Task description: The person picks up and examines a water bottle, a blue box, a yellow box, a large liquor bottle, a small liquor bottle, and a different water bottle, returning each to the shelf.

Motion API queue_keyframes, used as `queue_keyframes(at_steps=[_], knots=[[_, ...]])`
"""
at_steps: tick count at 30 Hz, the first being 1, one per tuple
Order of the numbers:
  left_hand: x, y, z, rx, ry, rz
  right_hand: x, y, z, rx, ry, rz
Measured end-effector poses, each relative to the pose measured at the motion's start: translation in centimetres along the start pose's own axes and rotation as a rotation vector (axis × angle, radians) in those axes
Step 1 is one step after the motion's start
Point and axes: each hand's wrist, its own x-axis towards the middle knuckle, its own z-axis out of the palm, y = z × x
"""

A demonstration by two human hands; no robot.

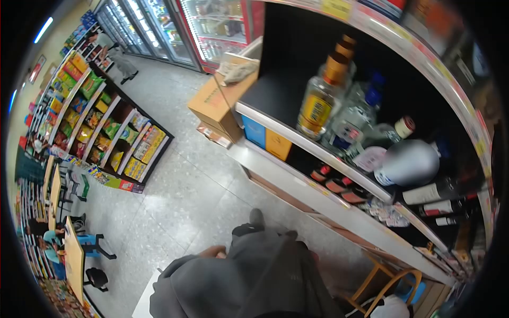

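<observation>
1. Head view, hands: the person's left hand [216, 251] shows only in part, past the edge of their dark clothing [228, 283]; whether its fingers are together or apart, I cannot tell. The right hand is out of sight, so its state cannot be told either.
2. Head view, bottles: ahead and to the right, well apart from the left hand, a shelf [265, 123] holds several bottles. Near its front edge, a clear bottle [315, 108] with a yellow label and orange cap stands beside a blue-capped bottle [350, 127]. Farther right is a blurred white bottle [411, 161].
3. Head view, below the shelf: a blue box [254, 131] sits just beside an orange box [277, 146]; small bottles [338, 184] with dark pink labels are farther along.
4. Head view, floor: a cardboard carton [212, 106] stands by the shelf's end, with a crumpled bag [236, 71] on top. A wooden chair [371, 276] is at lower right.
5. Head view, background: across the tiled floor [185, 185] are a snack rack [114, 103], fridges [140, 32] and a standing person [114, 53]. People sit by a table [74, 259] at left.
</observation>
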Motion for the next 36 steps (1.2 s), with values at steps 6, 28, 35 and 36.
queue_keyframes(at_steps=[6,28,35,36], knots=[[-2.6,-1.7,0.0,-0.154,-0.013,-0.057,0.7,-1.8,2.3,-0.303,0.074,-0.464],[-19.7,32.9,-46.7,-0.440,0.582,1.406,3.6,-19.9,0.6,0.360,0.185,0.070],[-23.0,44.3,-49.8,-0.059,1.137,1.590,6.0,-36.6,-1.0,0.550,0.011,-0.259],[-22.6,45.1,-49.7,0.004,1.168,1.576,5.5,-38.3,-1.1,0.551,0.016,-0.256]])
